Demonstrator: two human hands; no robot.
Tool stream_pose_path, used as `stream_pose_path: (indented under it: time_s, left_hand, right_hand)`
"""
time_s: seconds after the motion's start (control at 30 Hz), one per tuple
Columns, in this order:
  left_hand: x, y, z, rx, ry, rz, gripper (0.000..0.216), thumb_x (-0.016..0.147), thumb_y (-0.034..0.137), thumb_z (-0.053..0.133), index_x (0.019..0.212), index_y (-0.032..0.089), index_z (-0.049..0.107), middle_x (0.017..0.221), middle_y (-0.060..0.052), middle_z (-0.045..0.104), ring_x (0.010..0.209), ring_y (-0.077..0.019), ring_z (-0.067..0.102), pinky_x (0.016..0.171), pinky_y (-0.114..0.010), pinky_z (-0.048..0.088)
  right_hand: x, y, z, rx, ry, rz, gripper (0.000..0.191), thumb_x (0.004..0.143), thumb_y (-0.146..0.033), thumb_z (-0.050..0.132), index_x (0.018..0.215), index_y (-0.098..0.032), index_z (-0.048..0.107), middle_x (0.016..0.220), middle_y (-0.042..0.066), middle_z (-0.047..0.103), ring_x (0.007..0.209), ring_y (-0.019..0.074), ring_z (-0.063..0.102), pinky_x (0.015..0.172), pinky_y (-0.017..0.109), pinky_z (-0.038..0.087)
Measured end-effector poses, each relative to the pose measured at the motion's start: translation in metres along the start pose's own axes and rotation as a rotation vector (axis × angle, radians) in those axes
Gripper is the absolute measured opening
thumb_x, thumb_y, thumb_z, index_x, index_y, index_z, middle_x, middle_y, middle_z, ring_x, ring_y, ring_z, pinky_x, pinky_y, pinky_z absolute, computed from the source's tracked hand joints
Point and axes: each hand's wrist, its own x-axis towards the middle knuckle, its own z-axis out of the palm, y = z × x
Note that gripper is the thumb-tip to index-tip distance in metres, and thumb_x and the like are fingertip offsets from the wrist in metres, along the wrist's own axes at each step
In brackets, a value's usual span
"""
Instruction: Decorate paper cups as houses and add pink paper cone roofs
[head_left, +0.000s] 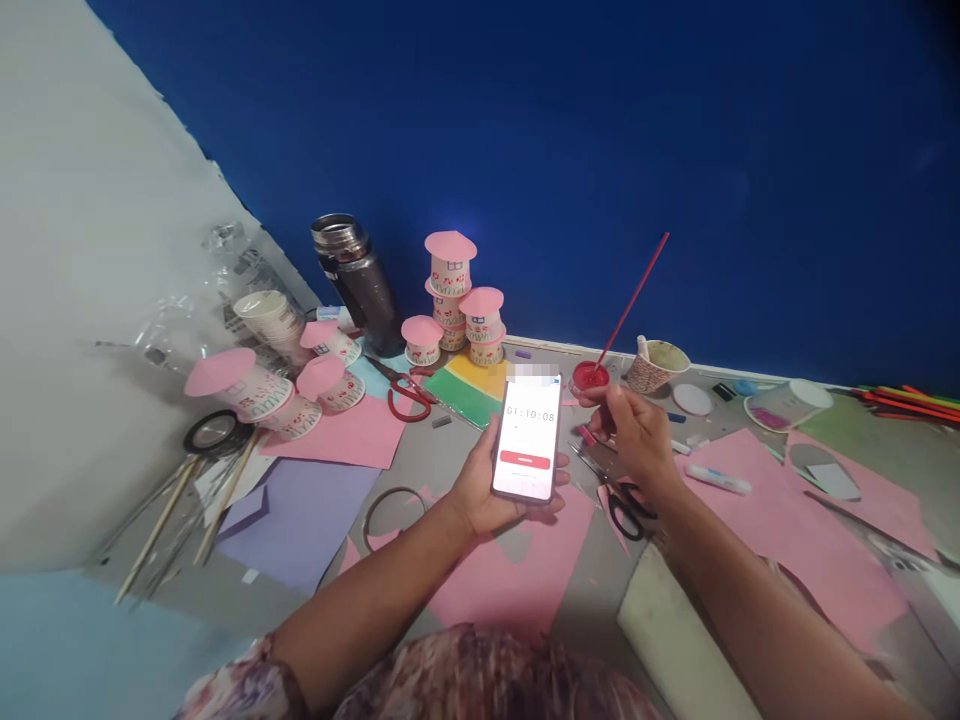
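Observation:
My left hand (480, 490) holds a smartphone (526, 440) from below, its lit screen showing a timer and a red button. To the right of the phone, my right hand (636, 435) is closed, index finger and thumb towards the phone. Whether it grips anything is hidden. Close by its fingers is a pink-ended pen (587, 435). Black-handled scissors (626, 510) lie below that hand. A red paint pot (591, 377) with a thin brush (634, 300) leaning in it stands just behind. Pink paper (517, 580) with cut-outs lies beneath my left hand.
Paper-cup houses with pink cone roofs (450, 246) stand stacked at the back. More cup houses (240, 385) sit at left, near a dark flask (364, 290) and black tape (214, 432). Red-handled scissors (409, 398), purple paper (300, 520) and a glue pen (718, 479) lie around.

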Motion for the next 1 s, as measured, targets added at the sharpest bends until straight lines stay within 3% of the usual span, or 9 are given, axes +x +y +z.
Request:
stream_pose_path:
  time_s: [0.07,0.13,0.23,0.4,0.53,0.73,0.87,1.0]
  left_hand:
    - [-0.001,-0.003,0.002,0.03,0.007,-0.02,0.088,0.098,0.079,0.03,0.134,0.007,0.066,0.109,-0.023,0.077,0.087,-0.0361,0.076,0.071,-0.052,0.061]
    - [-0.002,-0.006,0.004,0.06,0.01,-0.041,0.089,0.098,0.079,0.03,0.132,0.005,0.067,0.109,-0.024,0.077,0.087,-0.0362,0.076,0.071,-0.05,0.062]
    - [-0.003,-0.008,0.004,0.085,-0.004,-0.052,0.089,0.098,0.078,0.032,0.128,0.003,0.069,0.109,-0.026,0.076,0.088,-0.0361,0.076,0.073,-0.049,0.061]
    - [-0.003,-0.002,0.002,0.074,-0.015,-0.048,0.089,0.097,0.081,0.034,0.126,0.006,0.071,0.108,-0.026,0.077,0.09,-0.0378,0.076,0.076,-0.053,0.061]
    - [0.002,0.001,-0.005,0.031,0.048,0.055,0.087,0.098,0.079,0.035,0.131,0.005,0.067,0.118,-0.029,0.075,0.097,-0.0385,0.077,0.083,-0.054,0.061]
    - [0.005,-0.002,-0.003,0.061,0.257,0.146,0.067,0.104,0.066,0.04,0.108,0.007,0.071,0.107,-0.026,0.079,0.091,-0.036,0.08,0.077,-0.048,0.062]
    - [0.001,-0.004,0.009,0.06,0.255,0.143,0.068,0.107,0.061,0.037,0.091,0.006,0.074,0.079,-0.017,0.077,0.066,-0.0261,0.076,0.063,-0.037,0.059]
    - [0.001,-0.004,0.014,0.064,0.361,0.147,0.068,0.108,0.059,0.037,0.08,0.008,0.072,0.069,-0.012,0.072,0.057,-0.0199,0.069,0.057,-0.031,0.054]
  right_hand:
    - [0.01,-0.005,-0.003,0.112,-0.083,0.087,0.064,0.094,-0.076,0.055,0.098,-0.016,0.077,0.071,0.005,0.072,0.047,0.0118,0.051,0.047,0.027,0.041]
    - [0.019,-0.01,-0.004,0.131,-0.17,0.127,0.066,0.09,-0.08,0.056,0.087,-0.016,0.074,0.064,0.004,0.068,0.045,0.0114,0.048,0.044,0.026,0.035]
    - [0.028,-0.021,-0.003,0.009,-0.301,0.119,0.068,0.089,-0.082,0.054,0.063,-0.02,0.058,0.05,-0.001,0.054,0.044,0.0105,0.043,0.045,0.025,0.031]
    - [0.044,-0.044,0.008,-0.101,-0.395,0.064,0.064,0.085,-0.079,0.058,0.056,-0.023,0.048,0.047,-0.003,0.048,0.044,0.0094,0.036,0.046,0.025,0.027]
    - [0.074,-0.066,0.012,-0.225,-0.34,-0.028,0.055,0.092,-0.064,0.052,0.055,-0.024,0.046,0.049,-0.002,0.049,0.044,0.0109,0.036,0.047,0.027,0.028]
    - [0.135,-0.101,0.007,-0.502,-0.114,-0.222,0.048,0.1,-0.036,0.048,0.055,-0.021,0.05,0.059,0.002,0.06,0.059,0.0144,0.052,0.062,0.029,0.036]
    - [0.158,-0.099,0.016,-0.676,-0.032,-0.254,0.045,0.104,-0.03,0.046,0.062,-0.019,0.058,0.073,0.009,0.071,0.076,0.0199,0.063,0.071,0.03,0.038]
    - [0.168,-0.082,0.027,-0.802,-0.041,-0.225,0.04,0.108,-0.032,0.048,0.079,-0.016,0.069,0.089,0.01,0.075,0.09,0.0219,0.069,0.082,0.032,0.047]
